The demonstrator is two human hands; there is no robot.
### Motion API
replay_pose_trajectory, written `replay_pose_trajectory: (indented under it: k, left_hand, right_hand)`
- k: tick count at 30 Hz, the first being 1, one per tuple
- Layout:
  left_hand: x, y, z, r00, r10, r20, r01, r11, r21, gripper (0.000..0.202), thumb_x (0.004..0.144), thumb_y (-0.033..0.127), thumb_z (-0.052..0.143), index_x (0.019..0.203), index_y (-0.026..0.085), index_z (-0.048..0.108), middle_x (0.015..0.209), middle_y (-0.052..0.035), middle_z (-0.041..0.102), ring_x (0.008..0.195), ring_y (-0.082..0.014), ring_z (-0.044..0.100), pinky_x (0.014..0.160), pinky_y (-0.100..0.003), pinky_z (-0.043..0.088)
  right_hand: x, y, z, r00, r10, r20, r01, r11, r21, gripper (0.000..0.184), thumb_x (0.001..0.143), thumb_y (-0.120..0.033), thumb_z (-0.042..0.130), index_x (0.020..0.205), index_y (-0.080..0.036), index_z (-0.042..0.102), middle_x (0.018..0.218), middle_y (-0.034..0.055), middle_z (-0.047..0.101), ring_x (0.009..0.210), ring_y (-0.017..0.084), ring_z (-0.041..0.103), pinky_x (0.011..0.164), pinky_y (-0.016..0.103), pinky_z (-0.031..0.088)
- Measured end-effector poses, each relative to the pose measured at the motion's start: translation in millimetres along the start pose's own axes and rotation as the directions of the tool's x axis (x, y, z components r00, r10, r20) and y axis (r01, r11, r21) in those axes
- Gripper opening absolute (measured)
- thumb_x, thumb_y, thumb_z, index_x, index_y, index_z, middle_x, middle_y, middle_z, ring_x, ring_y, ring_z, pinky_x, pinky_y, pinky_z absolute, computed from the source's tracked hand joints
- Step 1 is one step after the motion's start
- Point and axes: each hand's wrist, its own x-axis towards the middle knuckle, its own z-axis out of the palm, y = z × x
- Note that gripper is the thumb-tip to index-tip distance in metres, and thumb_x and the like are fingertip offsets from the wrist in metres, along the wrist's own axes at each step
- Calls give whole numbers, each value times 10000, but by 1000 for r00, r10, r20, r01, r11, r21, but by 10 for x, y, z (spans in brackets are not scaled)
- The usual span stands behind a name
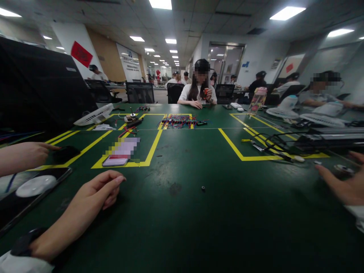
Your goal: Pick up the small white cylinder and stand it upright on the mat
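Note:
My left hand (95, 195) rests on its side on the green table (182, 220) at the lower left. Its fingers are loosely curled together with nothing in them, and a dark watch (24, 242) sits on the wrist. My right hand (342, 184) comes in from the right edge with its fingers stretched out flat, open. Its fingertips lie next to a small round silver part (344, 168) and a tiny grey piece (317, 162). A small black nut (203, 188) lies alone on the table between my hands.
Another person's hand (25, 155) reaches in at far left by a black object (65, 153). Nearby lie a phone (17, 210) carrying a white disc (35, 185), a flat device (115, 162), a wire pile (180, 121), a fan (95, 115), cables (273, 144) and a bottle (257, 100). A person (199, 91) sits opposite.

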Motion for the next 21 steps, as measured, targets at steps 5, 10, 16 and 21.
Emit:
replay_pose_trajectory:
  k: [5,10,16,21]
  left_hand:
    - [18,-8,-2,1000,10,5,-10,1000,23,233,816,454,586,899,236,566,506,93,426,430,-106,370,395,-221,305]
    - [21,-32,-36,1000,5,22,-4,1000,-14,196,838,434,564,890,245,570,510,94,425,438,-106,365,406,-220,305]
    - [18,-78,-65,1000,7,10,-7,999,-31,175,827,426,569,859,255,589,500,89,435,438,-118,370,408,-225,306]
    - [26,-68,-51,1000,6,23,-6,1000,1,197,815,440,579,886,256,595,506,83,438,437,-122,376,404,-229,315]
  right_hand:
    - [-35,-1760,-203,850,-472,234,269,771,577,339,902,-471,486,1084,-208,596,1088,57,550,1024,177,522,891,340,452]
    - [-131,-2938,-173,683,-637,358,-31,464,885,244,847,-362,617,1038,-214,649,1023,44,562,946,134,518,836,290,452]
    - [8,-2866,-160,753,-562,343,-33,488,872,155,899,-269,535,900,-167,651,889,34,589,811,102,546,721,236,456]
    - [286,-1763,-254,908,-392,144,256,795,550,236,908,-324,521,1060,-172,618,1016,45,598,908,131,568,798,249,455]
